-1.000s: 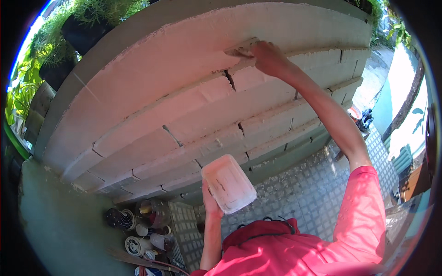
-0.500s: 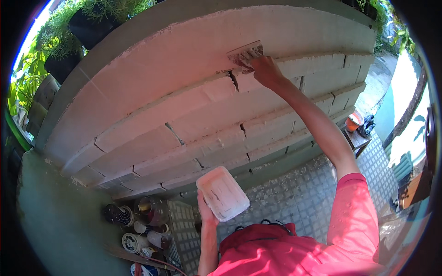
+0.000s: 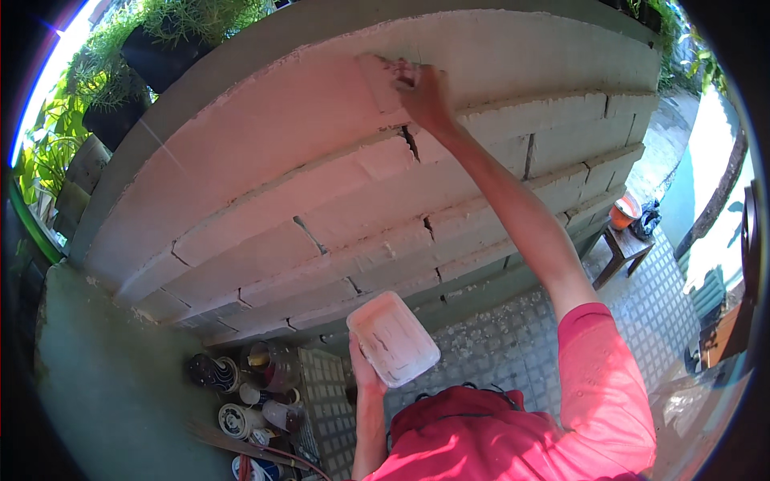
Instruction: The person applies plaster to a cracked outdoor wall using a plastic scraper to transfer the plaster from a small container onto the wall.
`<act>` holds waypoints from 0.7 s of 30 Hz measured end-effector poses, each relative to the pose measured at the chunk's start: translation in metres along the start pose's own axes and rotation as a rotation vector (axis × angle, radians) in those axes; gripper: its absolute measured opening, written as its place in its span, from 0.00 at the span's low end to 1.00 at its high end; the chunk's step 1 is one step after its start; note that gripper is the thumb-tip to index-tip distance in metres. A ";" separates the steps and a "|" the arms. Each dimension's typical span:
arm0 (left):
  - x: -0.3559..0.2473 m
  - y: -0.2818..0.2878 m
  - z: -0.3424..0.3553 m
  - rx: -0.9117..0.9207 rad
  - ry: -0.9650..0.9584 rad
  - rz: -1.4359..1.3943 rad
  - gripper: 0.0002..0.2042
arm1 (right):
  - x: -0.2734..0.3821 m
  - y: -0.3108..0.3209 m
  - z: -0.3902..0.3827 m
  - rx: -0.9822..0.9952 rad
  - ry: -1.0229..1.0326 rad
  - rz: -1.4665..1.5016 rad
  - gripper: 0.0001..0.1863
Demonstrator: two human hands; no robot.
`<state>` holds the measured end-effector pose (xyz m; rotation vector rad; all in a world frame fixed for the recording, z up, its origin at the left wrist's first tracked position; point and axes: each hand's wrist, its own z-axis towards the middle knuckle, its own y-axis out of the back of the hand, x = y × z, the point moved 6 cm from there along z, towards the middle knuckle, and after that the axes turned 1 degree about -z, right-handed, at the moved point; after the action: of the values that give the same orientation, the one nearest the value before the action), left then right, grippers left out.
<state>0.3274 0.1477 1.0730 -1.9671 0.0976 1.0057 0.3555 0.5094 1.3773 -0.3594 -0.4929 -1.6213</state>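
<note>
My right hand (image 3: 426, 101) grips a flat scraper (image 3: 377, 82), its broad blade lying against the upper smooth band of the wall (image 3: 265, 120). The blade's outline is slightly blurred. Down in front of my body, my left hand (image 3: 365, 366) holds a shallow rectangular tub (image 3: 393, 339) by its left side. White smears coat the inside of the tub, with darker streaks on its bottom. Below the smooth band, the wall steps out in rows of pale blocks with dark gaps at some joints.
Potted plants (image 3: 164, 52) stand along the wall top at left. Jars and cans (image 3: 241, 419) crowd the lower left corner, with a wooden strip across them. An orange bucket (image 3: 625, 211) sits on a small table (image 3: 622, 250) at right. Tiled floor (image 3: 497, 329) runs below the wall.
My right hand has moved left and up across the wall with the scraper, and the blade has turned more upright. The left hand keeps the tub nearly in place.
</note>
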 end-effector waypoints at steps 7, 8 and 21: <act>-0.034 0.029 -0.001 -0.072 -0.049 -0.030 0.27 | -0.030 0.076 0.033 -0.079 -0.215 -0.151 0.10; -0.038 0.032 -0.001 -0.071 -0.041 -0.045 0.27 | -0.027 0.061 0.026 -0.074 -0.215 -0.145 0.10; -0.067 0.077 0.046 -0.048 0.023 -0.096 0.27 | 0.120 -0.159 -0.056 0.004 -0.089 0.179 0.10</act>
<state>0.2212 0.1159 1.0537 -2.0071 -0.0088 0.9309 0.1875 0.3882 1.3733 -0.4614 -0.5165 -1.4357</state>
